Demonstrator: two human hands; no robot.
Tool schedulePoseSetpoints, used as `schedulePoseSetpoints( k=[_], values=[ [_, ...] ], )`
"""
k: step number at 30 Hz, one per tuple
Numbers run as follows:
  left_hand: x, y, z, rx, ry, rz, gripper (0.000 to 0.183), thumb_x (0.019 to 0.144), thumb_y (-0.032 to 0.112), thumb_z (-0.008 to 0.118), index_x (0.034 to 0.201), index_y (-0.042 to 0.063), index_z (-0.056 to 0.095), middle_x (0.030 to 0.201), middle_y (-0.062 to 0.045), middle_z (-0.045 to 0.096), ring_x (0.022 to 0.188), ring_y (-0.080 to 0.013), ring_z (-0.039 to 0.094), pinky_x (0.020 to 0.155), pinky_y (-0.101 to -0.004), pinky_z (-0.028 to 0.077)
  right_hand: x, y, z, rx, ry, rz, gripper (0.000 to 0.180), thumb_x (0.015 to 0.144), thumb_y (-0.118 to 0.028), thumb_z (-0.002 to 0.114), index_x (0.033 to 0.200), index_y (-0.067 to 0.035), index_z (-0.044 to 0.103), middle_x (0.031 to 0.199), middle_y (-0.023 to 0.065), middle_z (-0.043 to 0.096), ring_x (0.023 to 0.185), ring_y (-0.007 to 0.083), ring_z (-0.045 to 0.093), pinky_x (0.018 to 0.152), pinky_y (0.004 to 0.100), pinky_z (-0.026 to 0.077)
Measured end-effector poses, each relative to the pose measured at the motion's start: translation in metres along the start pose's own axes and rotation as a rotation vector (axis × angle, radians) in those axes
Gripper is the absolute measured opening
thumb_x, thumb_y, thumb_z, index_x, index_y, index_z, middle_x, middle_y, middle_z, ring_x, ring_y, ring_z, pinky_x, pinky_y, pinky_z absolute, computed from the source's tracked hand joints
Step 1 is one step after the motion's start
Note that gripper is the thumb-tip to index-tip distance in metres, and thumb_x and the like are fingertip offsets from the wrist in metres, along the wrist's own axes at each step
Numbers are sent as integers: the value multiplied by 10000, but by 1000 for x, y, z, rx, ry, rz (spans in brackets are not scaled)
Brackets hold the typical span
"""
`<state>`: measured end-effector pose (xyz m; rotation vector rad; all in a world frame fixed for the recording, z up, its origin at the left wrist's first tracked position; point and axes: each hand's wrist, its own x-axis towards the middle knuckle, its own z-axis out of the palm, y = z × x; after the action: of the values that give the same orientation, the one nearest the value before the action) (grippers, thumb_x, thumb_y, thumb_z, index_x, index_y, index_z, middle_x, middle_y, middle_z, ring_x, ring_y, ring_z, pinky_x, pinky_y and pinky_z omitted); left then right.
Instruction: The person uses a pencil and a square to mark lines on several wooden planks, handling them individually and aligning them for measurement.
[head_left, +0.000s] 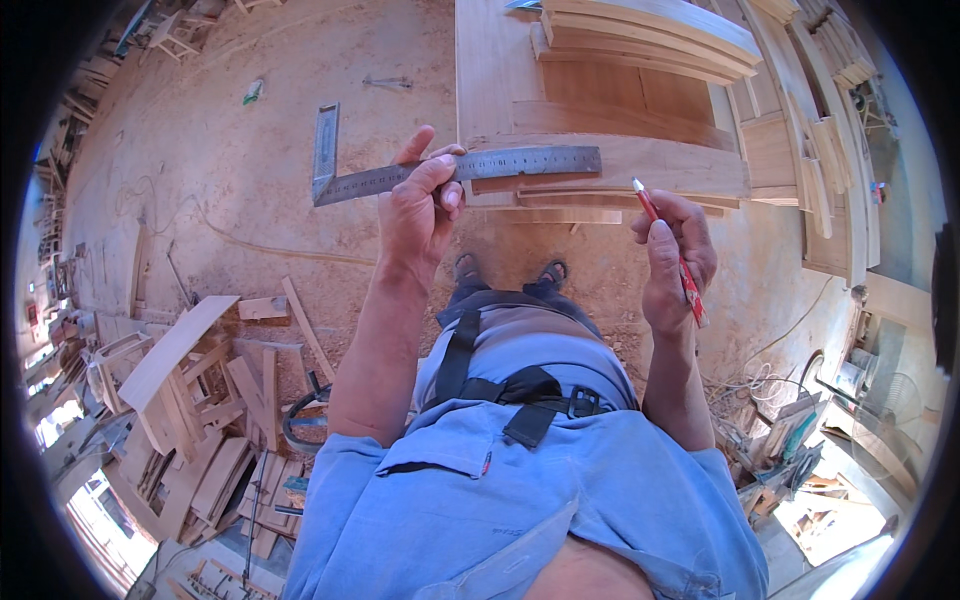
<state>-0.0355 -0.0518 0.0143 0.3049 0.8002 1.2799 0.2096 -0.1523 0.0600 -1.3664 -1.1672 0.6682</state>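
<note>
My left hand (424, 187) grips the steel blade of a try square (534, 160) near the middle. The square's metal stock (326, 142) is at the left end, and its graduated blade reaches right, over or in front of the edge of a wooden board (675, 163). I cannot tell whether blade and board touch. In my right hand (675, 255) is a red carpenter's pencil (667, 247), its tip pointing up and left, just right of the blade's end. The board lies at the near side of a wooden panel assembly (487, 67).
Stacked wooden strips (645, 37) lie on the panel assembly. More long boards (825, 150) stand at the right. Offcuts (217, 480) are piled at lower left. A hose or cable (270, 253) crosses the dusty floor. A fan (892, 397) is at lower right.
</note>
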Motion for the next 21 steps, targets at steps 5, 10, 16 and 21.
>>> schedulePoseSetpoints(
  k=[5, 10, 16, 21],
  values=[
    [-3, 2, 0, 52, 18, -5, 427, 910, -50, 529, 1314, 89, 525, 1056, -203, 659, 530, -109, 535, 465, -239, 461, 0, 6, 4, -39, 46, 60, 191, 915, -66, 646, 1093, 2, 632, 865, 43, 639, 768, 80, 571, 713, 231, 472],
    [0, -4, 1, 50, 6, 1, 433, 905, -43, 538, 1317, 90, 527, 1059, -196, 659, 528, -98, 524, 463, -231, 456, 4, 6, -3, -184, -25, 36, 210, 921, -50, 658, 1112, 31, 629, 894, 72, 682, 789, 110, 641, 729, 244, 531],
    [2, -3, -8, 27, -22, 12, 415, 905, -35, 550, 1304, 77, 538, 1056, -184, 663, 527, -90, 519, 453, -219, 446, 11, -1, 5, -200, -45, 59, 212, 903, -59, 693, 1088, 39, 658, 852, 48, 679, 774, 80, 620, 693, 218, 501],
    [2, -3, -6, 52, -41, 17, 430, 908, -34, 555, 1321, 79, 522, 1053, -177, 671, 526, -96, 539, 443, -231, 442, 23, -1, 10, -184, -53, 13, 162, 904, -74, 664, 1043, 10, 673, 814, 110, 684, 737, 104, 630, 668, 253, 503]
  ],
)
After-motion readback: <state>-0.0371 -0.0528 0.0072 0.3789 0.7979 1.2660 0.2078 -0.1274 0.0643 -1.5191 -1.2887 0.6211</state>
